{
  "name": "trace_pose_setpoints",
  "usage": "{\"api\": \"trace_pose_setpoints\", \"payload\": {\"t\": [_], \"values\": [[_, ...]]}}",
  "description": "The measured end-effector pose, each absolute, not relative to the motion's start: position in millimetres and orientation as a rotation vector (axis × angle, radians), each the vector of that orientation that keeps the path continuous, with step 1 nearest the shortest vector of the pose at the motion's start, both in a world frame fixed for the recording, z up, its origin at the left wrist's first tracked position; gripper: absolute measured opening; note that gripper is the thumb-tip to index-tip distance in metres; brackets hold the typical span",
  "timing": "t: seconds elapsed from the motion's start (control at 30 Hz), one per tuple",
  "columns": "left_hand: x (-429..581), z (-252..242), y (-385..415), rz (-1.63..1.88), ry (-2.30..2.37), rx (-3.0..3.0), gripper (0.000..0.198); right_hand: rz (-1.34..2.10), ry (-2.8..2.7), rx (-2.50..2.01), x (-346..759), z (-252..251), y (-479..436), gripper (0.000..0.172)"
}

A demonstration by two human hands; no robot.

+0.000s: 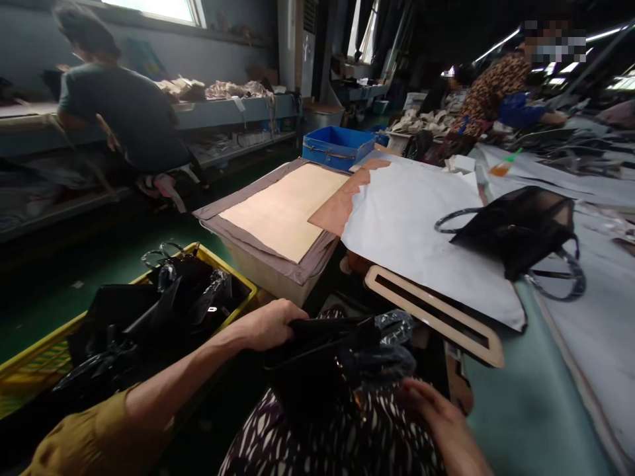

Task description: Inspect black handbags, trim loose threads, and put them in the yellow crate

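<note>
A black handbag [317,370] rests on my lap, over a dark patterned garment [327,443]. Clear plastic wraps its handles [391,347], which lean to the right. My left hand [275,324] is closed on the bag's upper left edge, with the fingertips hidden behind it. On the right, my right hand [436,410] lies beside the bag just below the wrapped handles, its fingers stretched and somewhat apart. Whether those fingers touch the bag is unclear. Small gold-coloured metal fittings show on the bag's right side.
Left of me, a yellow crate [251,287] holds several black bags. Ahead stands a bin topped with cream sheet material [288,205]. A table with white sheeting [411,205] bears another black handbag [520,228]; a slotted frame [431,314] juts from its edge. Beyond are a blue crate [337,149] and co-workers.
</note>
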State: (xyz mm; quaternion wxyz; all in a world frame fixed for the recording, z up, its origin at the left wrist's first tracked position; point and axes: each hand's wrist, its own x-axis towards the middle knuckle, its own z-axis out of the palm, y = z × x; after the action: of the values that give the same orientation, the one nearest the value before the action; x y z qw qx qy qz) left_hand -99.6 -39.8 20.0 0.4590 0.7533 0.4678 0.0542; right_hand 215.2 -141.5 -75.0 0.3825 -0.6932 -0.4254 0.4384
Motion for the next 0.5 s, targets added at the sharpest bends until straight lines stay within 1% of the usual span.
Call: {"api": "trace_pose_setpoints", "payload": {"t": [0.07,0.13,0.17,0.2,0.27,0.37,0.5], "values": [[-95.4,28.1,-34.7,0.111,1.104,1.977,0.021,1.073,-1.106,-1.858,228.7,-48.0,-135.7,0.038],[-91.8,32.0,-30.7,0.073,1.061,2.073,0.023,0.724,-1.230,-1.961,231.1,-19.0,-128.1,0.038],[-90.3,32.5,-29.4,0.047,1.051,2.107,0.024,0.587,-1.353,-1.911,227.7,-6.5,-124.0,0.036],[-89.2,32.3,-28.8,0.019,1.045,2.132,0.025,0.521,-1.496,-1.832,221.8,3.5,-119.9,0.034],[-88.0,31.6,-29.1,-0.027,1.040,2.155,0.026,0.602,-1.784,-1.721,205.6,14.3,-112.0,0.035],[-88.7,34.0,-31.8,-0.048,1.031,2.138,0.027,0.864,-2.067,-1.620,182.0,11.9,-103.2,0.040],[-90.7,41.1,-31.3,-0.026,1.013,2.066,0.031,1.078,-2.125,-1.539,170.5,6.8,-103.3,0.030]]}}
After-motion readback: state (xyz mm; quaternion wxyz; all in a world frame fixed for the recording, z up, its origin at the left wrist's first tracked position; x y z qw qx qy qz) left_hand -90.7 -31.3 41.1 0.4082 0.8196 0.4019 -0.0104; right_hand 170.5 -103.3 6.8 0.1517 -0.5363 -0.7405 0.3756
